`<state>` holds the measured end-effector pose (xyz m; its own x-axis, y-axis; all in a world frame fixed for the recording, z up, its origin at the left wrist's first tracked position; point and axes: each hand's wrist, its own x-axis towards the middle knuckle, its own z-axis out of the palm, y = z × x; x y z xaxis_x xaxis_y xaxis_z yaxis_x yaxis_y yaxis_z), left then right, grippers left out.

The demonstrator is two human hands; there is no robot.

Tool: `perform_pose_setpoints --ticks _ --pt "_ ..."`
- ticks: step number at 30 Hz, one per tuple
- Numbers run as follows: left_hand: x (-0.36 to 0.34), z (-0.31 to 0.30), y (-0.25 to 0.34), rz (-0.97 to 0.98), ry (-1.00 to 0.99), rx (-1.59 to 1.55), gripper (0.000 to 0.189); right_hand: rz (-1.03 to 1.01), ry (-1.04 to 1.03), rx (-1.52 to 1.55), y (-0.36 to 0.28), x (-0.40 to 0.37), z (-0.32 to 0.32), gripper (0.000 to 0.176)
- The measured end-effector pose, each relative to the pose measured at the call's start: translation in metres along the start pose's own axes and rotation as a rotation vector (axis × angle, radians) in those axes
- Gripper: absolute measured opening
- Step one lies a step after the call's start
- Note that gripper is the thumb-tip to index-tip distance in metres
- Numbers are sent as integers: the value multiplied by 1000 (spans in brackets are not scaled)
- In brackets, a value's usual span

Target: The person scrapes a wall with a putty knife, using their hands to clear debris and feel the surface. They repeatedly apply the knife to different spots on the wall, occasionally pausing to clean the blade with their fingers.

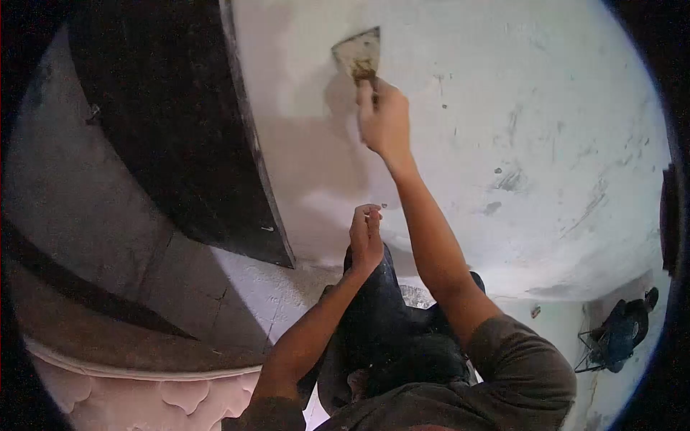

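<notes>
My right hand (387,118) is closed around a putty knife (359,54) and reaches up the pale wall (460,158). The wide blade points upward at the wall, with pale and brown residue on it. Whether its edge touches the surface is hard to tell. Lower down, my left hand (367,241) is raised in front of my knee, close to the wall. Its fingers are curled in toward the thumb, and anything inside them is hidden.
A dark door (172,122) stands to the left of the wall. Pink tufted padding (144,402) lies at the lower left, beside the tiled floor (251,294). At the right, a dark object on a thin metal frame (618,334) stands near the wall. Grey marks and small pits dot the wall.
</notes>
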<state>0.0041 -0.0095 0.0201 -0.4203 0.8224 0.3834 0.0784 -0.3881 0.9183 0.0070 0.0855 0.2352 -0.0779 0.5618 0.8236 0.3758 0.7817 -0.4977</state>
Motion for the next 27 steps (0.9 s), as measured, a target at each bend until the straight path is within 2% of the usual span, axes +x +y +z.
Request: perform_pose_setpoints --ticks 2,4,5,10,12,13,14,16,17,20,21,22,24,25,27 --pt "1 -1 -2 -7 19 -16 30 -34 44 72 9 -6 -7 33" --pt "1 -2 -1 17 -1 13 31 232 -62 110 4 -10 -17 34" --pt "0 -1 -1 11 -6 13 31 106 -28 129 17 -8 -9 34" --pt "-1 0 2 -29 -12 15 31 34 -68 33 7 -2 -11 32" --pt "-2 0 4 -3 2 9 31 135 -24 54 2 -7 -28 32" --pt "1 1 5 25 11 8 31 284 -88 115 -12 -5 -34 32" --pt "2 1 5 26 16 8 31 281 -92 118 -3 1 -24 32" --pt "-1 2 4 -9 -4 44 30 -197 164 -59 7 12 0 32" --pt "-3 3 2 -12 -16 46 30 3 26 -25 3 12 0 32" --pt "0 2 -5 35 -1 6 30 -104 87 -55 -4 9 -16 32" --pt "0 3 -4 55 10 0 29 15 17 -34 -4 6 -26 33" --pt "2 3 -4 75 23 -9 27 4 9 -30 -8 6 -29 33" --pt "5 3 -5 85 38 7 27 198 -77 34 -13 6 -34 35" --pt "3 3 -7 85 33 30 27 67 -39 -47 -5 10 -25 35" --pt "1 4 -8 77 18 28 27 52 -38 -55 -3 18 -10 35"
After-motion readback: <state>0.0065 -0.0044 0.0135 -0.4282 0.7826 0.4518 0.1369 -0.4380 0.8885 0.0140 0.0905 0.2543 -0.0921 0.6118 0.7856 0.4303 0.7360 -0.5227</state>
